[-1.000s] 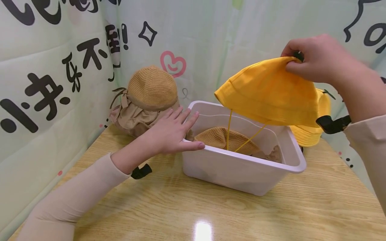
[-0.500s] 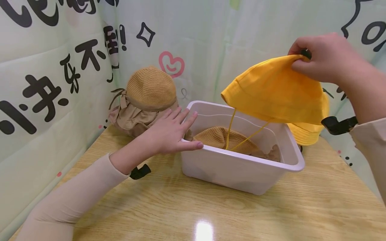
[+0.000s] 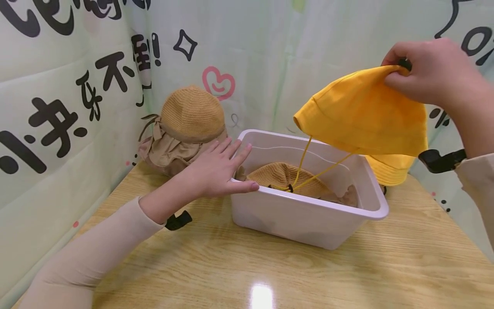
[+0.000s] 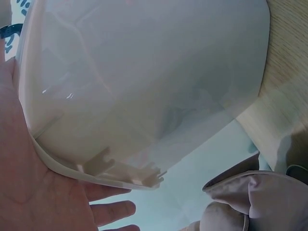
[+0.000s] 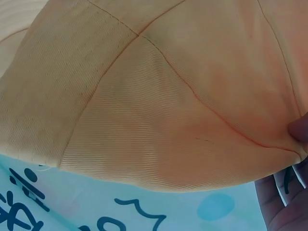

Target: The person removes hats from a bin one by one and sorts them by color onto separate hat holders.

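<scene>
My right hand pinches the crown top of a yellow bucket hat and holds it up over the right end of a white plastic tub. Two yellow cords hang from the hat into the tub, with a dark toggle where they meet. In the right wrist view the hat's stitched panels fill most of the picture. My left hand rests spread on the tub's near left corner, palm against the rim in the left wrist view. Inside the tub lies a tan woven hat.
A straw-coloured sun hat with a beige cloth brim stands left of the tub. Behind the tub's right end sits another yellow hat, partly hidden by the raised one. Printed cloth hangs around the wooden table.
The right hand has carried the yellow hat to the right and slightly up, drawing its cords along so the toggle shows. The left hand has stayed on the tub's rim.
</scene>
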{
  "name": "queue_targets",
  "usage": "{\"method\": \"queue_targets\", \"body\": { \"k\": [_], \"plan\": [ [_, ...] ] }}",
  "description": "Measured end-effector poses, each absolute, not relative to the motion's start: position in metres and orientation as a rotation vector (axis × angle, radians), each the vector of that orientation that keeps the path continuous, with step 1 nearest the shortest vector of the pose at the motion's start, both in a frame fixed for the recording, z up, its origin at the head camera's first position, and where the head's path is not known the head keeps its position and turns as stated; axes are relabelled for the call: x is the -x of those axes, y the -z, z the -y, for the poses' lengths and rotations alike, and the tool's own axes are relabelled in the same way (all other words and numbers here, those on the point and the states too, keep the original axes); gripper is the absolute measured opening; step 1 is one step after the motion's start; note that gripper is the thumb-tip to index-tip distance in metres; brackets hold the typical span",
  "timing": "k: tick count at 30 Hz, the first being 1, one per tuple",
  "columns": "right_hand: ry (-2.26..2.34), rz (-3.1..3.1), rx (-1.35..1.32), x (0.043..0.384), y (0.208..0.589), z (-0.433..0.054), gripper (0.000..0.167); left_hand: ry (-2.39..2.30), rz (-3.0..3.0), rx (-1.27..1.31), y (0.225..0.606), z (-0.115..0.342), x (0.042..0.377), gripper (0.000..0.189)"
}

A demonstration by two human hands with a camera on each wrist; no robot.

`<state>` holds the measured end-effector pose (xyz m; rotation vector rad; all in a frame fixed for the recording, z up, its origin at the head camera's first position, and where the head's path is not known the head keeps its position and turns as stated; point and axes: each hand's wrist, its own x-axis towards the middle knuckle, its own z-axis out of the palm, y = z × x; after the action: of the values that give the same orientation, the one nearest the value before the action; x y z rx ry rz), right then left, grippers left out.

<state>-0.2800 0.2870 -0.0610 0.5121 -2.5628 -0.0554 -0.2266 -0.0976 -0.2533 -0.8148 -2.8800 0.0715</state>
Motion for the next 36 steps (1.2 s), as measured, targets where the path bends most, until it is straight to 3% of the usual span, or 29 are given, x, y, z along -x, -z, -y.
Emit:
{"method": "queue_targets", "body": {
  "k": [36],
  "plan": [
    [0.054,2.517,-0.379,0.282,0.073,-0.324,0.022,-0.043,2.872,0.821,0.253,0.097,0.227,0.104]
  ]
}}
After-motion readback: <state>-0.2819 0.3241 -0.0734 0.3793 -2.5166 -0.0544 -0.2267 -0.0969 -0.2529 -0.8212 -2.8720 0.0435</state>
